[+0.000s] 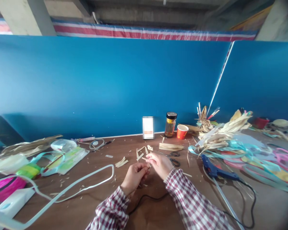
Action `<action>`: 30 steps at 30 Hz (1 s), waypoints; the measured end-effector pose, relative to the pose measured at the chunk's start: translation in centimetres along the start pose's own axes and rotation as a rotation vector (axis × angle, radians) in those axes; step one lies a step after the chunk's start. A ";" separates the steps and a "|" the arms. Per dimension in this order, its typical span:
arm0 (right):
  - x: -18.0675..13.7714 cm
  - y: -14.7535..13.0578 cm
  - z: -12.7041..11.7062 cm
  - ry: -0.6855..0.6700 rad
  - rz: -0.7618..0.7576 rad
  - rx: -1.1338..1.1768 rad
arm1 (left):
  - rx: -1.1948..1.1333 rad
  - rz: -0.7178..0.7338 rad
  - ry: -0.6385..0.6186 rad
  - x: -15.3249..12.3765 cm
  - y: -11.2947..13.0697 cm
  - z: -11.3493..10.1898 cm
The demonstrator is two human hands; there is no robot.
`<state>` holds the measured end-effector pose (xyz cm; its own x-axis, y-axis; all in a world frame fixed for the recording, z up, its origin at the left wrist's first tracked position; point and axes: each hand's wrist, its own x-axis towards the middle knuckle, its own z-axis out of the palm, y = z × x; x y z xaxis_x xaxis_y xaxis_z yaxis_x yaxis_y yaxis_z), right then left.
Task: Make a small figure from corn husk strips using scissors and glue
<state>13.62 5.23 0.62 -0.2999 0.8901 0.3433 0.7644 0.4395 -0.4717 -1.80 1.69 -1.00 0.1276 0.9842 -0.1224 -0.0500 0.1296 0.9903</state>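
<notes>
My left hand [136, 176] is closed in a pinch low in the middle of the view. Against it, my right hand [159, 164] pinches too, the fingertips of both meeting. Whatever small pale piece they hold is mostly hidden by the fingers. Thin cut strips of dried husk [122, 162] lie left of the hands, and more pale scraps [141, 153] are just beyond the fingertips. Black-handled scissors [175, 162] rest partly behind my right hand. Farther back lies a wider piece of dried husk [171, 146].
A blue glue gun [218, 171] with a black cable lies right, beside heaped husks [225, 129] and coloured ribbons [259, 163]. At the back stand a lidded jar [170, 126] and a red paper cup [182, 132]. A white tubular frame [74, 185] extends across the left, near plastic packets [73, 159].
</notes>
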 end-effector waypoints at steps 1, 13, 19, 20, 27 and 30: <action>0.3 0.7 -0.3 0.026 0.040 -0.057 | 0.000 0.005 -0.009 -0.1 0.1 -0.1; -0.2 0.1 -0.3 0.086 -0.193 0.174 | 0.042 0.087 0.103 0.9 -0.7 -0.7; -0.7 -0.4 -0.1 -0.019 -0.178 0.057 | 0.035 0.089 0.163 0.4 -0.3 -0.7; -0.8 -0.5 -0.1 -0.032 -0.180 0.048 | 0.003 0.079 0.167 0.2 -0.1 -0.6; -1.0 -0.8 0.2 -0.037 -0.156 0.019 | -0.247 -0.047 0.224 -0.2 0.6 -0.3; -0.9 -0.5 0.2 0.013 -0.097 -0.024 | -0.307 -0.083 0.283 -0.3 1.0 -0.2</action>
<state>13.40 4.23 0.37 -0.3657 0.8419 0.3968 0.7455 0.5202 -0.4166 -2.09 1.59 0.02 -0.1314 0.9575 -0.2567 -0.3493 0.1977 0.9159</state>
